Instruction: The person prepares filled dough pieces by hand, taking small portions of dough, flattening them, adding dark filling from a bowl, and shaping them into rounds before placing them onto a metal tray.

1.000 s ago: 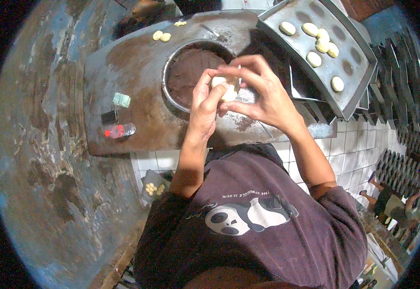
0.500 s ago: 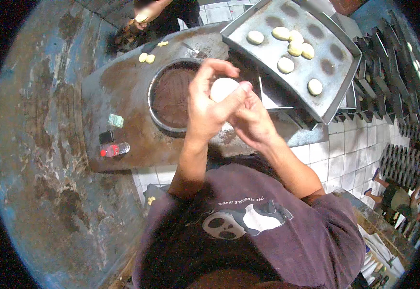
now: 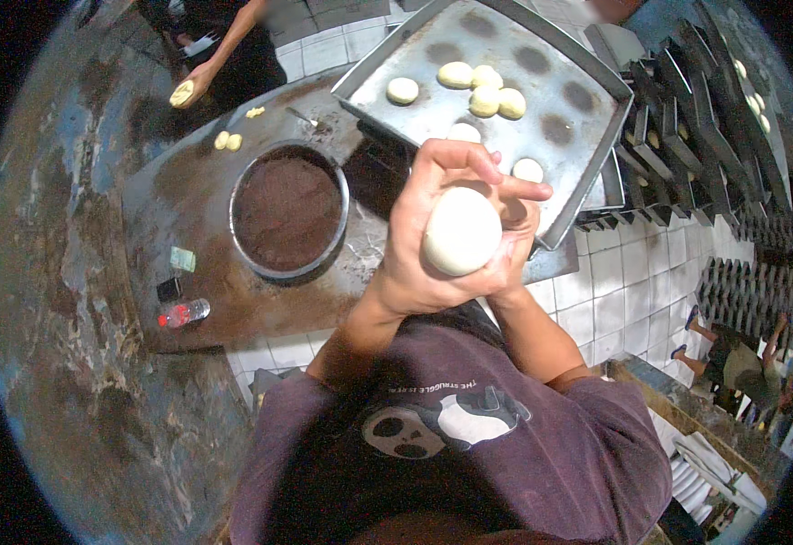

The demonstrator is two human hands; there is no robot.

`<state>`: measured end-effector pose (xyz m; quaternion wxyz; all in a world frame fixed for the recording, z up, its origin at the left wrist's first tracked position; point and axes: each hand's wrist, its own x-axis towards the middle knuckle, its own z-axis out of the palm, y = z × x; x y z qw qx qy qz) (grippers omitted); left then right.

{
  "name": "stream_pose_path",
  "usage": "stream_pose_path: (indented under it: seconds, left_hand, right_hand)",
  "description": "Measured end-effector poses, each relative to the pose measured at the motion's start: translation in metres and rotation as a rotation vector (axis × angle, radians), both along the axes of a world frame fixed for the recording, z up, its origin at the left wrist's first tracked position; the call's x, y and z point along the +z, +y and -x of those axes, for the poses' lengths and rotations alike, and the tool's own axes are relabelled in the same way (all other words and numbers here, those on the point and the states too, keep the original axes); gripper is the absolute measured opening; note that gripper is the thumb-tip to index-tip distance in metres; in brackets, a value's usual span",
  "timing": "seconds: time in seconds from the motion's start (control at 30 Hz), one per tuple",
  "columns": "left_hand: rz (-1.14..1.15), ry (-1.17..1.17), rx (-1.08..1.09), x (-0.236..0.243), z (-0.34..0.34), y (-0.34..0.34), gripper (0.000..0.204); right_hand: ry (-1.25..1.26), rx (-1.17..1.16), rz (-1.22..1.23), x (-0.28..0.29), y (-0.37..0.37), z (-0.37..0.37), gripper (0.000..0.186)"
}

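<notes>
A smooth, pale dough ball is cupped between my two hands, its rounded side facing up. My left hand wraps around its left side and underside, with the fingers curled over its far side. Against the ball's right side rests my right hand, its fingers bent close to the left fingertips. Beyond my hands, a large metal baking tray carries several dough balls, some touching each other; my hands partly cover one near its close edge. To the left is a round metal pan filled with a dark brown crumbly filling.
On the worn table are two small dough pieces, a banknote, a small black object and a red-capped bottle. Across it, another person's hand holds dough. Racked trays stand at right.
My hands have moved right relative to the pan, and the dough ball now shows more fully between them. The other person's hand has moved left and lower. The whole view has shifted.
</notes>
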<state>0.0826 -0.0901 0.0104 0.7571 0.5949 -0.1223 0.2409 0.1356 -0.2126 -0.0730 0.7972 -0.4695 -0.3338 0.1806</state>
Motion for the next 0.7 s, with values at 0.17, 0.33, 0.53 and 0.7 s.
stream_pose_path:
  seconds: [0.17, 0.33, 0.53, 0.7]
  left_hand:
    - [-0.113, 0.099, 0.19, -0.024, -0.023, -0.003, 0.065]
    - [-0.539, 0.22, 0.273, -0.061, -0.082, -0.01, 0.068]
    - [-0.548, 0.298, 0.24, -0.1, -0.144, -0.014, 0.084]
    - [-0.637, 0.493, 0.329, -0.075, -0.147, 0.011, 0.112]
  right_hand:
    - [-0.377, 0.349, 0.438, 0.066, -0.045, -0.057, 0.024]
    - [-0.329, -0.146, 0.523, 0.085, -0.058, -0.089, 0.046]
    - [-0.33, -0.129, 0.698, 0.058, -0.057, -0.152, 0.041]
    - [-0.484, -0.333, 0.77, 0.006, -0.049, -0.28, 0.038]
